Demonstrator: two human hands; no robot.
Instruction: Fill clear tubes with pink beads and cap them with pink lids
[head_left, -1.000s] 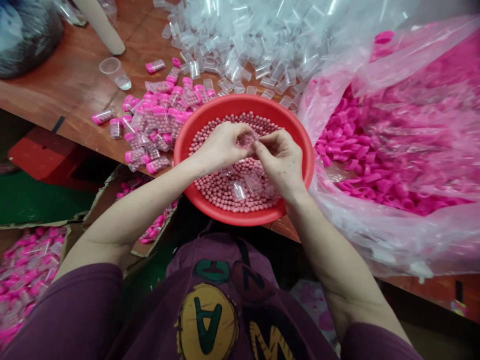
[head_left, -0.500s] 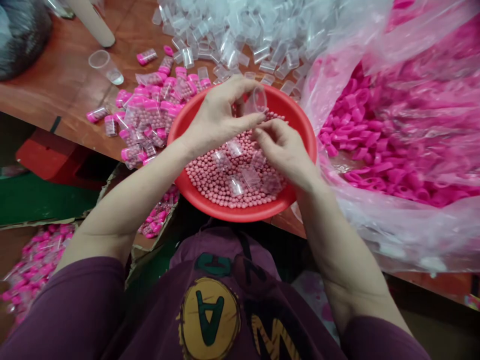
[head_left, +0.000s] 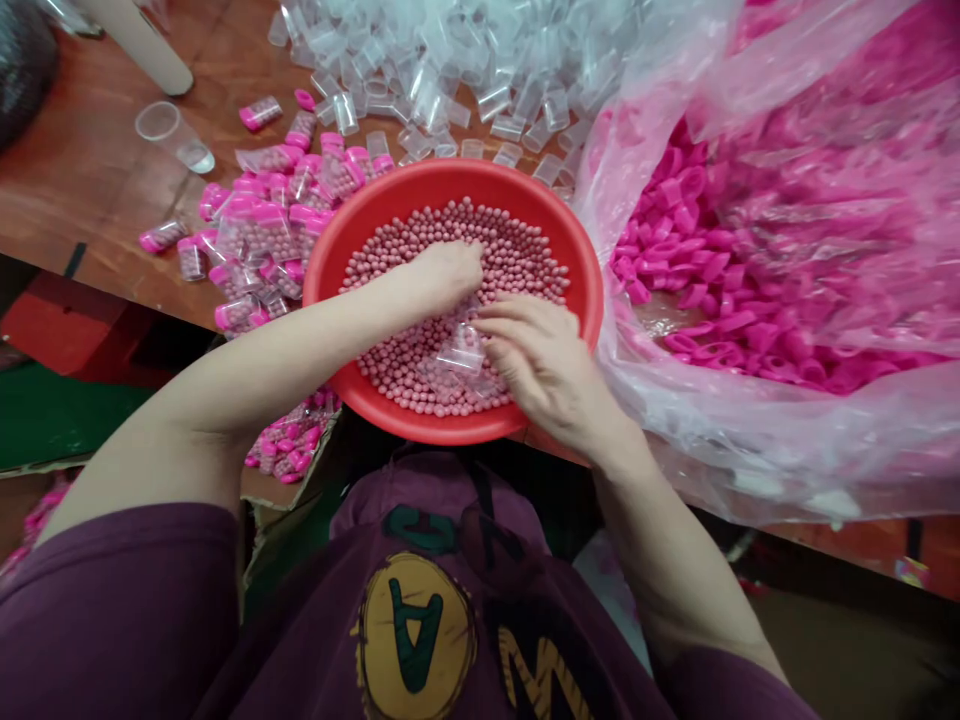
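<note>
As the head camera looked down, the left hand (head_left: 446,278) lay curled into the pink beads (head_left: 510,245) in the red plastic basin (head_left: 420,178), its fingertips hidden, while the right hand (head_left: 544,368) spread loosely beside a clear tube (head_left: 459,350), seemingly not gripping it

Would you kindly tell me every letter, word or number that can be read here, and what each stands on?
"A": green letter on a yellow circle, on the purple shirt.
"W" or "M", cannot tell which: yellow letter, same shirt.
Dark letters on the shirt: too blurred to read.
</note>
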